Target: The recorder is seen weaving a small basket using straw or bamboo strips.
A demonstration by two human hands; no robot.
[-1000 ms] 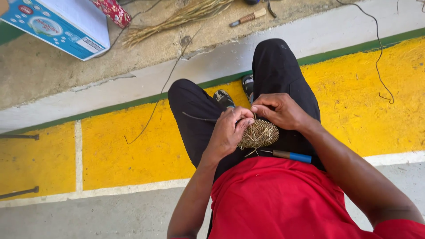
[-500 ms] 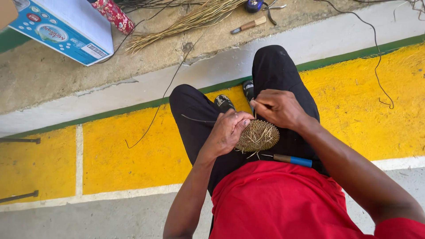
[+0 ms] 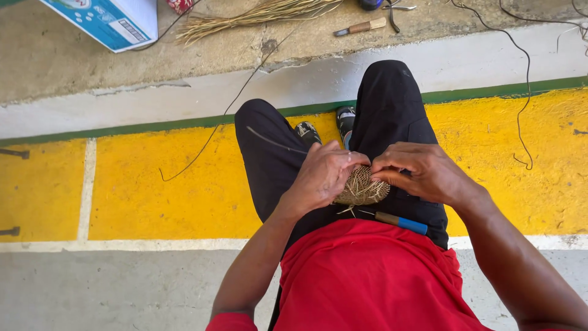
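- Head view: the person sat with legs in black trousers (image 3: 392,116) stretched over a yellow-painted floor band (image 3: 184,184), a red shirt (image 3: 367,276) filling the lower part of the picture.
- A small round woven straw piece (image 3: 362,187) lay on the lap, between the two hands and touching both.
- The left hand (image 3: 321,178) was curled over the left edge of the woven piece, its fingers closed on that rim.
- The right hand (image 3: 416,171) pressed against the right edge, fingertips pinched together at the top of the weave, just beside the left hand's fingertips.
- The two hands met over the piece, both clamped on it.
- A thin dark strand (image 3: 272,142) ran out from under the left hand, up and to the left across the left thigh.
- A tool with a wooden and blue handle (image 3: 401,222) lay on the lap just below the woven piece, near the shirt's hem.
- Both shoes (image 3: 324,125) showed between the knees.
- Farther off, on the bare concrete, lay a bundle of dry straw (image 3: 257,15), a wooden-handled knife (image 3: 361,27) beside it and a blue and white cardboard box (image 3: 107,21) at the top left.
- A dark wire (image 3: 523,92) trailed across the yellow band at the right, well apart from the hands.
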